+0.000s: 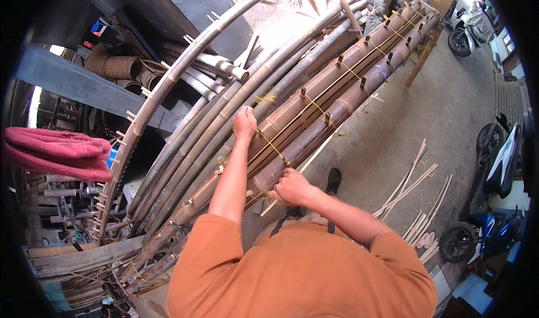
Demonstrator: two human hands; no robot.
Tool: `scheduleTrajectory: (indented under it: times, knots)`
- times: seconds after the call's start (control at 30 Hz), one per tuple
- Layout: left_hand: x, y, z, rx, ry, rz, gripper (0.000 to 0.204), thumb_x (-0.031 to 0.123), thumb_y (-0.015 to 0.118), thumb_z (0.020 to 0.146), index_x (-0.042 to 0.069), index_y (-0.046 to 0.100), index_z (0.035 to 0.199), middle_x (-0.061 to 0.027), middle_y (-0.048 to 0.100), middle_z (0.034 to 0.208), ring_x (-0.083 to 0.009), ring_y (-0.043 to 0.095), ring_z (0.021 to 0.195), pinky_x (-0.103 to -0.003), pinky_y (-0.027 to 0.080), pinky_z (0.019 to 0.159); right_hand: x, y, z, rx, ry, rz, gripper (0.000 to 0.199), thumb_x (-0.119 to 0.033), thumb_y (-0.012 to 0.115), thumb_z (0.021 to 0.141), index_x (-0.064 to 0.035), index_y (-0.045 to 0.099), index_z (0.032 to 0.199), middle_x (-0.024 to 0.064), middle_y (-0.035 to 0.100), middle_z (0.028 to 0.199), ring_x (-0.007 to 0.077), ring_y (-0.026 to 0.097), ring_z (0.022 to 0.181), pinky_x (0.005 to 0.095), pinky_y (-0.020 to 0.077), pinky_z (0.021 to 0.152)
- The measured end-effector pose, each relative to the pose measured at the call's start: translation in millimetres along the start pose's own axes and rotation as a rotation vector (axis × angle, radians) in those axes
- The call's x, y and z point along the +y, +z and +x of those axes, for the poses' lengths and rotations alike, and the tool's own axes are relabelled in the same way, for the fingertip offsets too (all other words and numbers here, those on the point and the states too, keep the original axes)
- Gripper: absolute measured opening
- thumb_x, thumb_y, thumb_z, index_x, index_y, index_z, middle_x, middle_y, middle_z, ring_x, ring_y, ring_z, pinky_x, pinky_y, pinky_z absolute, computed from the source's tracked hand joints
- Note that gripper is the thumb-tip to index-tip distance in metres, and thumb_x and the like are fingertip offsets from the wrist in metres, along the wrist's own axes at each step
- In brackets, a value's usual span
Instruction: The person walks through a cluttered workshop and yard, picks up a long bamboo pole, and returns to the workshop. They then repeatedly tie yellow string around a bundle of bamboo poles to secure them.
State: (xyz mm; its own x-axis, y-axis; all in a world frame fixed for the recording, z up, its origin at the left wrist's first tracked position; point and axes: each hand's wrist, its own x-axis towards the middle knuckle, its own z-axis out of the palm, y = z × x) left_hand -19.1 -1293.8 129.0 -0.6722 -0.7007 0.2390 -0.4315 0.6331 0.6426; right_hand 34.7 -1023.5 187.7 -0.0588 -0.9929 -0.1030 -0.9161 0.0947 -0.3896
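Observation:
Two thick brown bamboo poles (pixel 348 100) run side by side from the lower left to the upper right, with thinner lengths between them. Yellow cords (pixel 273 144) cross from pole to pole, and short dark pegs (pixel 327 118) stand along both. My left hand (pixel 245 122) is a closed fist at the far pole, beside one end of a cord. My right hand (pixel 292 187) is closed against the near pole, just below a peg with cord around it. What either fist grips is hidden. A pale bamboo strip (pixel 318 151) runs along the near pole toward my right hand.
Several long curved bamboo poles (pixel 224 111) lie beyond the work, with a curved pegged pole (pixel 147 104) left of them. A red towel (pixel 59 152) hangs at left. Loose strips (pixel 412 177) lie on the floor at right, near parked motorbikes (pixel 494 231). A wooden leg (pixel 425 57) supports the far end.

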Motion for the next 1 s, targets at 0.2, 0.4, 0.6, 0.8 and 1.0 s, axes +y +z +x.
scheduleTrajectory:
  times: [0.2,0.4,0.6,0.8,1.0]
  knots:
    - [57,-136,-41,-0.372,-0.207,-0.105,0.029,0.028,0.056,0.096,0.004,0.07,0.101,-0.0226,0.07,0.097,-0.0414,0.067,0.091,-0.048,0.053,0.079,-63,29,8,-0.109,-0.002,1.042,0.041,-0.035,0.05,0.1,-0.0004,0.065,0.115,0.0181,0.07,0.104,0.0267,0.068,0.096,0.0428,0.0518,0.087]
    - [-23,-169,-159,-0.391,-0.015,0.123,0.023,0.02,0.057,0.092,0.003,0.071,0.098,-0.0237,0.069,0.094,-0.0395,0.067,0.093,-0.045,0.052,0.086,-90,69,33,0.728,0.543,2.532,0.019,-0.025,0.05,0.097,-0.0094,0.063,0.099,0.0058,0.065,0.09,0.0153,0.063,0.081,0.0332,0.0492,0.085]
    - [-80,-130,-180,-0.405,0.044,0.074,0.02,0.015,0.057,0.094,0.004,0.061,0.11,-0.0127,0.063,0.108,-0.0264,0.059,0.102,-0.038,0.045,0.091,-164,-44,129,0.661,0.068,1.494,0.031,-0.023,0.043,0.101,-0.0053,0.048,0.075,0.0017,0.047,0.068,0.0139,0.046,0.067,0.0305,0.0392,0.064]
    - [-38,-145,-167,-0.549,-0.228,-0.4,0.033,0.024,0.046,0.104,-0.002,0.062,0.117,-0.0221,0.07,0.107,-0.024,0.072,0.076,-0.039,0.054,0.076,-54,-37,190,0.253,0.465,0.055,0.068,-0.058,0.031,0.1,-0.0041,0.071,0.108,0.0203,0.065,0.12,0.0373,0.059,0.113,0.0556,0.0364,0.1]
    - [-99,-118,-185,-0.329,-0.047,-0.286,0.032,0.028,0.051,0.103,0.002,0.067,0.112,-0.0177,0.073,0.094,-0.0244,0.073,0.08,-0.036,0.055,0.072,-71,-53,131,0.142,-0.143,1.123,0.044,-0.035,0.044,0.104,-0.0018,0.061,0.08,0.0106,0.061,0.073,0.0185,0.056,0.064,0.0351,0.048,0.064]
